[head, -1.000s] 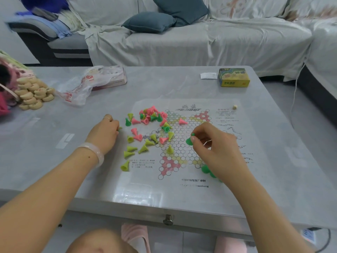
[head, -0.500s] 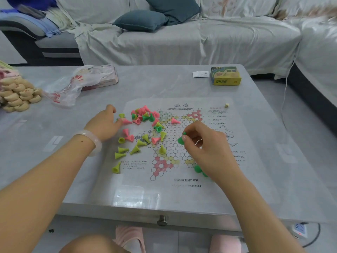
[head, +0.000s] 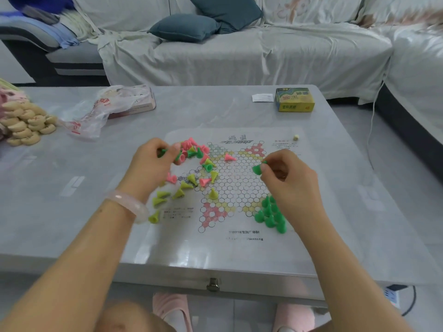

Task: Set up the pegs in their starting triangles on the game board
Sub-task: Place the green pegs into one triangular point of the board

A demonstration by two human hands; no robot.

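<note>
In the head view, the flat white paper game board [head: 236, 185], printed with a star of small hexagon cells, is lying on the grey glossy table [head: 72, 212], with its near edge staying back from the table's front edge, so a free strip of table is showing there. The left hand [head: 153, 164] is reaching over the board's left border, its fingers curling around a dark green cone-shaped plastic peg [head: 162, 152] at the edge of the mixed heap of pink, yellow-green and green pegs [head: 194, 152]. A pale pink bangle [head: 129, 206] is sitting on that wrist. The right hand [head: 287, 178] is hovering over the right side of the star, pinching another green cone peg [head: 257, 169] between thumb and fingertip. Just below this hand, a group of green pegs [head: 269, 214] is standing upright in the lower right triangle, close together. Loose yellow-green pegs [head: 161, 197] are lying on their sides near the left border, and one pink peg [head: 229, 157] is lying alone in the upper middle. The middle of the star is mostly staying free of pegs. Farther back, a yellow cardboard box [head: 294, 100] is resting near the far edge, and a crumpled plastic bag [head: 96, 111] is lying at the far left.
</note>
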